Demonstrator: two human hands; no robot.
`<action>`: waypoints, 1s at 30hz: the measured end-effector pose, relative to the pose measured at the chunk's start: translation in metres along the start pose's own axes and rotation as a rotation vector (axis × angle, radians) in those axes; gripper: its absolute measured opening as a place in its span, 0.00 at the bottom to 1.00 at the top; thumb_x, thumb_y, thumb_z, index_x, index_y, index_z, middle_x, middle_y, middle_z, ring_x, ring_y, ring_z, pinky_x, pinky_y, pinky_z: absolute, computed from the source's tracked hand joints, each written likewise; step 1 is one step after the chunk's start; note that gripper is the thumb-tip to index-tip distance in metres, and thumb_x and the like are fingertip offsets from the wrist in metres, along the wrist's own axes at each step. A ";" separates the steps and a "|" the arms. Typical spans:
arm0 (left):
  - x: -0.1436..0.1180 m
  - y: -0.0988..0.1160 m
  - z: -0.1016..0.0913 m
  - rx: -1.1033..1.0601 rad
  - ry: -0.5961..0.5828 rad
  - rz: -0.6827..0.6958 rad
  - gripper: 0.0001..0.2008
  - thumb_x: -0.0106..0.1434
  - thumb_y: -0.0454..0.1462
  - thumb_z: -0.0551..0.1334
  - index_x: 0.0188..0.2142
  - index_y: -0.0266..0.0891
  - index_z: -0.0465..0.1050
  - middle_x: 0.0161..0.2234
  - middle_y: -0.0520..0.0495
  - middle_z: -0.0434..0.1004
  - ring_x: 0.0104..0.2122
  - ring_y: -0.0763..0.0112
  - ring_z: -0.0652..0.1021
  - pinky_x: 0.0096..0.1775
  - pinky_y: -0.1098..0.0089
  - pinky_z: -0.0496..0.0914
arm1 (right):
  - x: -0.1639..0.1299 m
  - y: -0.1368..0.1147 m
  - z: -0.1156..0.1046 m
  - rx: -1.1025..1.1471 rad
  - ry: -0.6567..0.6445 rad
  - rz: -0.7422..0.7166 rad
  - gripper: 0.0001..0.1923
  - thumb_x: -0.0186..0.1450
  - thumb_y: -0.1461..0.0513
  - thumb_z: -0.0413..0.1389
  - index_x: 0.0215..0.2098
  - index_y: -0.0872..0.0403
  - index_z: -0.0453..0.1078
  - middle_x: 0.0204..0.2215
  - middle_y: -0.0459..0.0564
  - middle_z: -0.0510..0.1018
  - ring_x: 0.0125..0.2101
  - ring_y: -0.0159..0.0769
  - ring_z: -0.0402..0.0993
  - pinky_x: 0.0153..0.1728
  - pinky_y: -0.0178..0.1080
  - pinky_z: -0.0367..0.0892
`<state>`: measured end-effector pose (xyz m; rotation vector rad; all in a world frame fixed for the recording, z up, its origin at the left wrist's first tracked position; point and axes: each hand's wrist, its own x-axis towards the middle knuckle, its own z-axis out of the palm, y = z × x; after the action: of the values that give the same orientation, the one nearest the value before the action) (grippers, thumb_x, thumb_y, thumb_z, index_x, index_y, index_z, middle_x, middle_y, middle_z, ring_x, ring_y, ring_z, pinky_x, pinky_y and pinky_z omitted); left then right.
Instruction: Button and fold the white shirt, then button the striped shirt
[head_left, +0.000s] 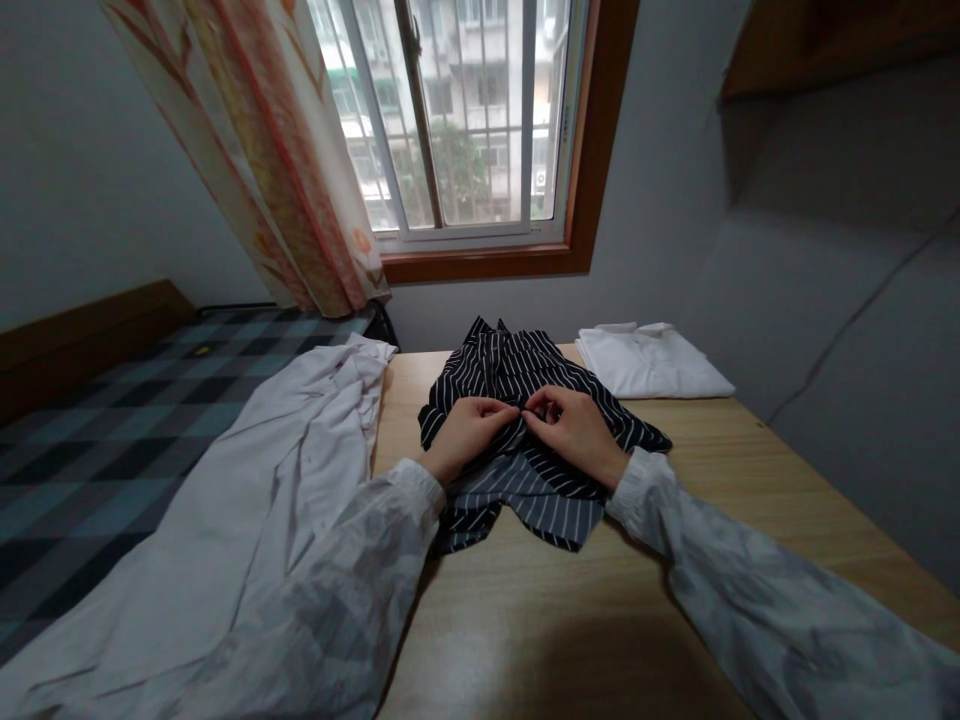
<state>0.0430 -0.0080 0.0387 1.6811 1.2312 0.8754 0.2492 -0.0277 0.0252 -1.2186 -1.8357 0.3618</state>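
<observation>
A black shirt with white stripes (517, 365) lies spread on the wooden table, its collar end toward the window and its hem toward me. My left hand (474, 430) pinches the front of the shirt near its middle. Close against it, my right hand (574, 428) pinches the same spot from the other side, fingertips almost touching. Whatever small part sits between the fingertips, perhaps a button, is too small to make out. The grey inner side of the fabric shows below my hands, where the lower edges part.
On the table (525, 620), a folded white shirt (652, 362) lies at the back right. White garments (247, 480) hang over the bed's side at left, on a checked sheet (97, 460). A window (480, 130) and a patterned curtain (277, 150) stand behind; a cable (847, 315) runs along the right wall.
</observation>
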 end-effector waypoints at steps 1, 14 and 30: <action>0.001 -0.004 0.002 -0.011 0.000 -0.005 0.18 0.63 0.48 0.70 0.37 0.35 0.89 0.32 0.42 0.86 0.31 0.67 0.77 0.33 0.67 0.66 | -0.002 0.003 0.004 -0.007 0.015 -0.019 0.01 0.68 0.62 0.65 0.38 0.51 0.79 0.32 0.47 0.83 0.31 0.37 0.76 0.36 0.39 0.68; 0.005 -0.038 0.019 -0.068 0.027 0.081 0.15 0.64 0.47 0.70 0.37 0.37 0.88 0.37 0.43 0.89 0.35 0.63 0.83 0.38 0.67 0.72 | -0.012 0.029 0.029 -0.069 0.063 -0.128 0.04 0.68 0.64 0.63 0.40 0.50 0.78 0.36 0.47 0.84 0.34 0.39 0.79 0.39 0.39 0.69; 0.001 -0.042 0.024 -0.041 0.097 0.161 0.16 0.65 0.48 0.70 0.38 0.36 0.87 0.37 0.42 0.89 0.36 0.61 0.84 0.38 0.66 0.75 | -0.018 0.034 0.026 -0.107 0.052 -0.185 0.06 0.69 0.64 0.63 0.44 0.50 0.80 0.39 0.49 0.86 0.38 0.41 0.81 0.47 0.42 0.72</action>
<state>0.0490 -0.0065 -0.0088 1.7397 1.1454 1.0840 0.2508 -0.0212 -0.0207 -1.1080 -1.9248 0.1287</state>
